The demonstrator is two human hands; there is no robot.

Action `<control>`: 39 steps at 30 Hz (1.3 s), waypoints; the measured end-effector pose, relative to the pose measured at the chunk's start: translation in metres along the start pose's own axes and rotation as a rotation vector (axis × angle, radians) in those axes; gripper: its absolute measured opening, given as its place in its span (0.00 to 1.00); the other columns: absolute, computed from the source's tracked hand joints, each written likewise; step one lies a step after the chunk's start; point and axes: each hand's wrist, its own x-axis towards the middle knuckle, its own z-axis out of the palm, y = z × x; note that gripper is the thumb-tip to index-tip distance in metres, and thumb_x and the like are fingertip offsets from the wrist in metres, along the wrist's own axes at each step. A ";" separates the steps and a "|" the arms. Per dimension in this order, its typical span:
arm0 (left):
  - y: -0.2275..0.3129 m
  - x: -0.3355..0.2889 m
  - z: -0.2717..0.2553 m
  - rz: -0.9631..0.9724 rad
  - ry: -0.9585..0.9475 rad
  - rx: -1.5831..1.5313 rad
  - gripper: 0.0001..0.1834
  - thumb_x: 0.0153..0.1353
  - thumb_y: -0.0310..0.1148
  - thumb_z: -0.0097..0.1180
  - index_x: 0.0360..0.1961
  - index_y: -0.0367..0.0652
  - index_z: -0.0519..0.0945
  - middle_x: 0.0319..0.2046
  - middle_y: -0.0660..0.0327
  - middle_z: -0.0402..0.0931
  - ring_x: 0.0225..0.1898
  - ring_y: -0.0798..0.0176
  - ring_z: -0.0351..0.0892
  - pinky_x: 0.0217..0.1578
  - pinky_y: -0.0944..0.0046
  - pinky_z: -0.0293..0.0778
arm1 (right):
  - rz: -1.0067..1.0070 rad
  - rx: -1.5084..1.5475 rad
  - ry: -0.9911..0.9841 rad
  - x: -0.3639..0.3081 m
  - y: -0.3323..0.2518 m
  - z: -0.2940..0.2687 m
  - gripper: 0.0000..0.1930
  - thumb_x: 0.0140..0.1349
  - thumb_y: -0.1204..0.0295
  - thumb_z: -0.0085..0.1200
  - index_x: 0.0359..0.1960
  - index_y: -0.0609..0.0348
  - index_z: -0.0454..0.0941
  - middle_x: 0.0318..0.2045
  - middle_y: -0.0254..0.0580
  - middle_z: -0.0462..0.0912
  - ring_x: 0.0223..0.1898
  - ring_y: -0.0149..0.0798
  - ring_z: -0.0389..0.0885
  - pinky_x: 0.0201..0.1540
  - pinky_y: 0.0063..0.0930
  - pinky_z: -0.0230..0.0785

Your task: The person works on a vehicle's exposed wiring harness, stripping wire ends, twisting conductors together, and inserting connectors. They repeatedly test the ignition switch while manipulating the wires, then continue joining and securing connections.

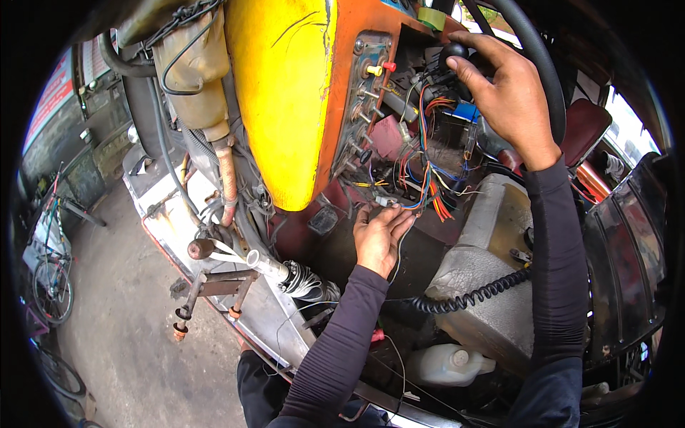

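Note:
My left hand (378, 239) is in the middle of the opened cab, its fingertips closed on a small pale wire connector (387, 202). A thin white wire (399, 251) runs down beside that hand. Just beyond lies a loose bundle of red, orange and blue wires (439, 203) with cut or loose ends. Higher up, at the steering column, my right hand (514, 93) has its thumb and forefinger around a round black knob (454, 54). Its other fingers are partly hidden. Left of the wires stands an orange panel with a row of metal toggle switches (360, 107).
A black steering wheel (546, 64) curves behind my right hand. Nearby are a yellow dash cover (282, 93), a silver-grey padded engine cover (485, 278), a coiled black cable (471, 296) and a white plastic jug (449, 364). Bicycles (53, 264) stand outside on the left.

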 end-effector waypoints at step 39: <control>-0.003 0.000 0.002 -0.014 0.028 0.022 0.21 0.64 0.16 0.57 0.54 0.34 0.63 0.40 0.47 0.81 0.42 0.46 0.87 0.51 0.40 0.85 | 0.090 -0.079 0.029 0.004 -0.009 0.004 0.20 0.59 0.62 0.71 0.48 0.62 0.85 0.28 0.42 0.83 0.27 0.33 0.78 0.33 0.30 0.72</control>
